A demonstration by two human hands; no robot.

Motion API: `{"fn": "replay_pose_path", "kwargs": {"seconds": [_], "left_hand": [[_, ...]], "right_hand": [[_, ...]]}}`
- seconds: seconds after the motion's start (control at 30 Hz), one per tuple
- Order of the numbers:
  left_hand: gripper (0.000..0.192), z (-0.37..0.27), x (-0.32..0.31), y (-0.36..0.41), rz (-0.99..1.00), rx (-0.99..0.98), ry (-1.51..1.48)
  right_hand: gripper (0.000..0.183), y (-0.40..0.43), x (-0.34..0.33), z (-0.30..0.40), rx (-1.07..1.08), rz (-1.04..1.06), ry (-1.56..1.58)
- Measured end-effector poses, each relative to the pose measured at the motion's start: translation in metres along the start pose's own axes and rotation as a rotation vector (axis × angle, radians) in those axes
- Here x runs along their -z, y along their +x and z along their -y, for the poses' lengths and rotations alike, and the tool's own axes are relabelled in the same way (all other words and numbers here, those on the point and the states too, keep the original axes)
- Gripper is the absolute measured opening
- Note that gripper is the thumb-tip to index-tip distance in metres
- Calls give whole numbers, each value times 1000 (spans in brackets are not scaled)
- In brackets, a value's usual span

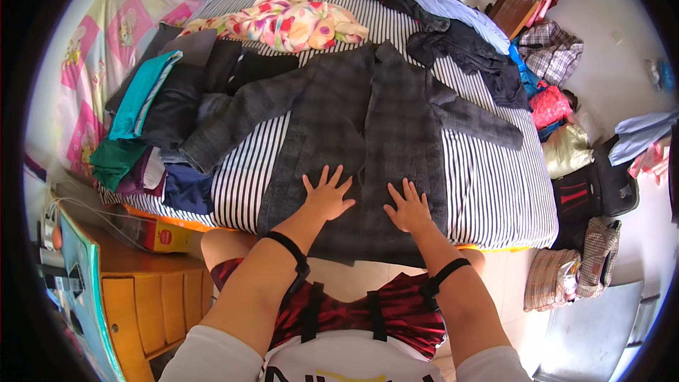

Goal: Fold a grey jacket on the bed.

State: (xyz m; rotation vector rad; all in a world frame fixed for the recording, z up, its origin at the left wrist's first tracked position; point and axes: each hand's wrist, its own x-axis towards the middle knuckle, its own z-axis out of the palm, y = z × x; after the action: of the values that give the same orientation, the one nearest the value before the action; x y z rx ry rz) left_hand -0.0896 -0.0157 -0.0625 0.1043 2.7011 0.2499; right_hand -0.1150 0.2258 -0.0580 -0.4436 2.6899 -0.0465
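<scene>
A dark grey checked coat [339, 111] lies spread out on a bed with a black-and-white striped sheet [493, 196]. Both its sleeves stretch out to the sides, and its hem hangs over the near edge of the bed. My left hand [327, 194] rests flat on the lower left part of the coat, fingers spread. On the lower right part lies my right hand [408, 207], palm down with its fingers apart. Neither hand grips the cloth. The coat's left-hand sleeve reaches folded clothes [172, 101].
A floral cloth [297, 21] is bunched behind the coat. Dark garments [467, 53] and a light blue shirt [451, 8] lie at the back right. Bags [551, 281] stand right of the bed; a wooden drawer cabinet [154, 302] is at the near left.
</scene>
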Motion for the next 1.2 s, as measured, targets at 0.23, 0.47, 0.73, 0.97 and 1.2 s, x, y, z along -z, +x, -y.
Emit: {"fn": "replay_pose_path", "kwargs": {"seconds": [0.23,0.47,0.73,0.97,1.2], "left_hand": [[64,-5,18,18,99,65,-42],[61,-6,39,22,121,104,-143],[64,59,-6,34,-455,-177,68],[58,99,6,48,-579,-190,-5],[56,92,8,52,-642,-157,-118]], "right_hand": [[62,11,13,7,-50,23,13],[61,23,28,16,-89,88,35],[48,44,81,-6,294,208,131],[44,107,205,3,413,22,406],[50,224,192,20,281,30,589]]}}
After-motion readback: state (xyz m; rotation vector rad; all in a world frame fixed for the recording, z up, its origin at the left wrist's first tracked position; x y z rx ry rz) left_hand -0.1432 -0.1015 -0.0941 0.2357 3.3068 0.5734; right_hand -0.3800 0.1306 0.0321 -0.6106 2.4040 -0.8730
